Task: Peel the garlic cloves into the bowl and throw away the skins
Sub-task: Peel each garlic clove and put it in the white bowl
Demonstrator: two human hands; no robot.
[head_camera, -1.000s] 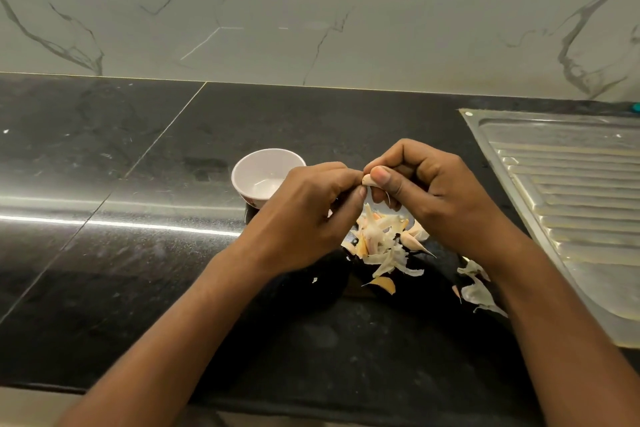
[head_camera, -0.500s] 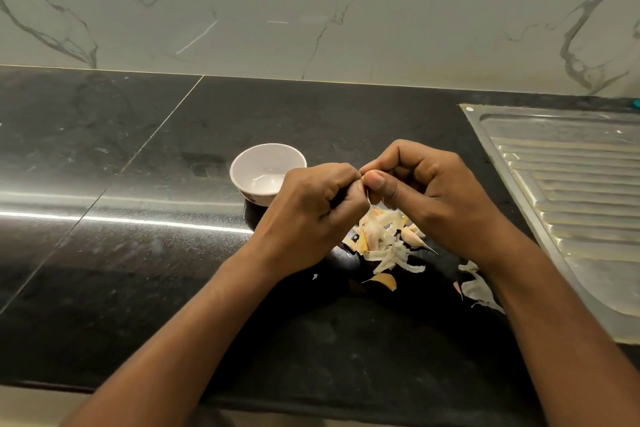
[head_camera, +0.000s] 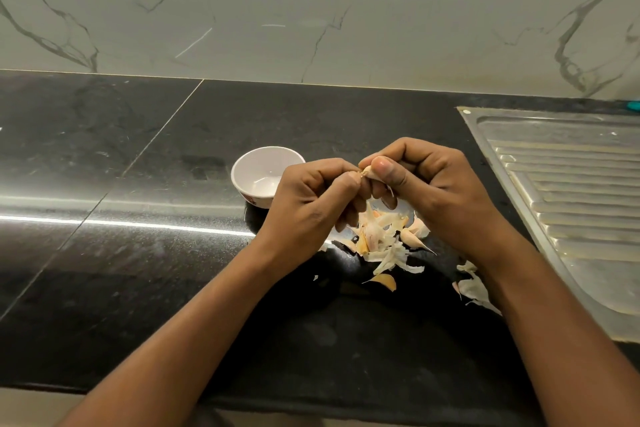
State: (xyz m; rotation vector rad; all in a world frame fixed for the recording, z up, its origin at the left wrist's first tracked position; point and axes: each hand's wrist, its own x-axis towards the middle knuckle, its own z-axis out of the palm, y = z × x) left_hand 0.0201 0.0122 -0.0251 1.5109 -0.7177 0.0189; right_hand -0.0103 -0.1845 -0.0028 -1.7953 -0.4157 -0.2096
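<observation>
Centre frame, the right hand [head_camera: 433,191] pinches the garlic clove [head_camera: 367,171] while the left hand [head_camera: 313,199] nips at its tip, best peeled in short pulls over the skins [head_camera: 381,239], bowl [head_camera: 242,180] just left.

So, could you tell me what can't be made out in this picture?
Head view:
- Garlic clove: mostly covered by right hand and left hand; how far it is peeled is unclear.
- Bowl: near side hidden by the left hand.
- Skins: pile partly under both hands.
- Teal object: cut by the frame edge.
</observation>
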